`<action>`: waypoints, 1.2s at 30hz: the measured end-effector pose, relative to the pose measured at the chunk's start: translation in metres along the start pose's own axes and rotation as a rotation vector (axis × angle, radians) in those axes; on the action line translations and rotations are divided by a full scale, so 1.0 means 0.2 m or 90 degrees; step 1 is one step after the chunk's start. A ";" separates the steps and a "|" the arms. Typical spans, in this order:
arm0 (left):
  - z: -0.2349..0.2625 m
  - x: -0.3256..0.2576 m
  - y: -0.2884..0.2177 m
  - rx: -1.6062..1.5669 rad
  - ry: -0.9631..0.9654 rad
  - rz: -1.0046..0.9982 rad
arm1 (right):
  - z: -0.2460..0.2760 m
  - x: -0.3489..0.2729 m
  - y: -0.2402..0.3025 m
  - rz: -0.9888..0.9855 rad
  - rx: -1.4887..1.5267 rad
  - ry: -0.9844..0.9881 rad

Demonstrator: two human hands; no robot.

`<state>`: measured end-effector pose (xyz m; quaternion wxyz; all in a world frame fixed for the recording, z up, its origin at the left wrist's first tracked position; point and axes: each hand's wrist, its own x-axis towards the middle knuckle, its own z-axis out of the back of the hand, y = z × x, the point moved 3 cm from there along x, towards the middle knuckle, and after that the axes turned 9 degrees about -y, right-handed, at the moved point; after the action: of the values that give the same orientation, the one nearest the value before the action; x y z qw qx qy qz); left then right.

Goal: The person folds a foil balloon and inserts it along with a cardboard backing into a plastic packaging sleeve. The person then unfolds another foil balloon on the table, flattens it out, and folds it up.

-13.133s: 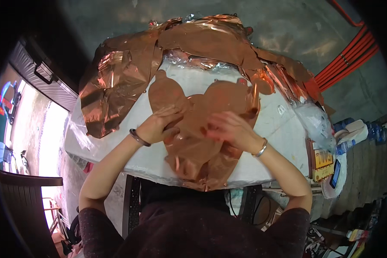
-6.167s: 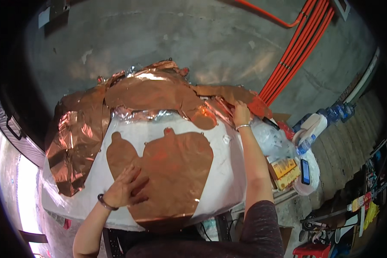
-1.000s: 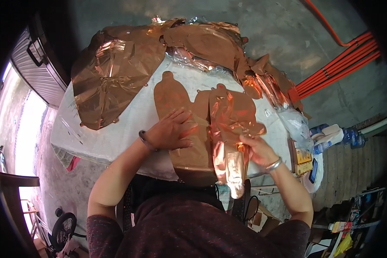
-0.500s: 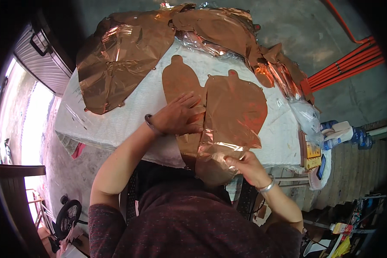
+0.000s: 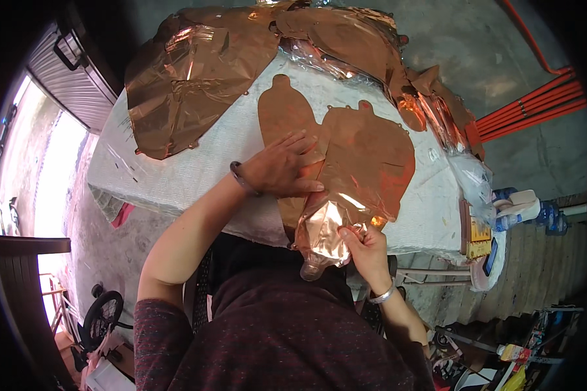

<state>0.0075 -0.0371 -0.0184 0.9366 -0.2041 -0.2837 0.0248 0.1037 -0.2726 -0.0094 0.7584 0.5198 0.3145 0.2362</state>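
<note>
A flat copper-coloured foil balloon (image 5: 365, 153) lies on the white-covered table in front of me. It has rounded lobes, small tabs along its rim and a necked end hanging over the near edge. My left hand (image 5: 284, 166) rests on its left lobe with fingers spread, pressing it down. Between the thumb and fingers of my right hand (image 5: 365, 251), the shiny, creased near part of the balloon is pinched and lifted. Whether the left lobe and the right part are one sheet or two layers is hard to tell.
More flat copper foil balloons (image 5: 189, 88) lie at the far left, and a heap of them (image 5: 346, 39) covers the far edge. Clear plastic (image 5: 469, 176) hangs at the right, near a yellow box (image 5: 479, 238) and a phone (image 5: 491, 257). Orange pipes (image 5: 535, 111) run along the wall.
My right hand has drawn the balloon's near part slightly left, so its necked end now shows and the foil is more creased. My left hand stays pressed on the balloon.
</note>
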 end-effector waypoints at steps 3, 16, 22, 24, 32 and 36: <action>0.00 0.00 0.00 0.011 0.000 0.003 | 0.00 0.01 -0.02 0.018 -0.050 -0.011; 0.02 0.00 -0.01 0.014 0.004 -0.013 | 0.02 0.04 0.03 -0.004 -0.135 0.014; 0.00 -0.02 -0.01 0.040 0.022 -0.029 | 0.04 0.07 -0.04 0.070 -0.196 0.025; 0.01 -0.01 -0.02 0.040 0.027 -0.026 | 0.04 0.06 -0.04 0.096 -0.172 0.030; 0.00 -0.02 -0.01 0.044 0.017 -0.021 | 0.05 0.02 0.03 -0.078 -0.041 0.033; 0.00 -0.01 0.00 0.054 -0.017 -0.036 | 0.05 0.03 0.04 -0.082 -0.059 0.036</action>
<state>0.0057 -0.0385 -0.0202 0.9409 -0.1554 -0.3007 0.0130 0.1146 -0.2714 -0.0009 0.7862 0.4559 0.3568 0.2160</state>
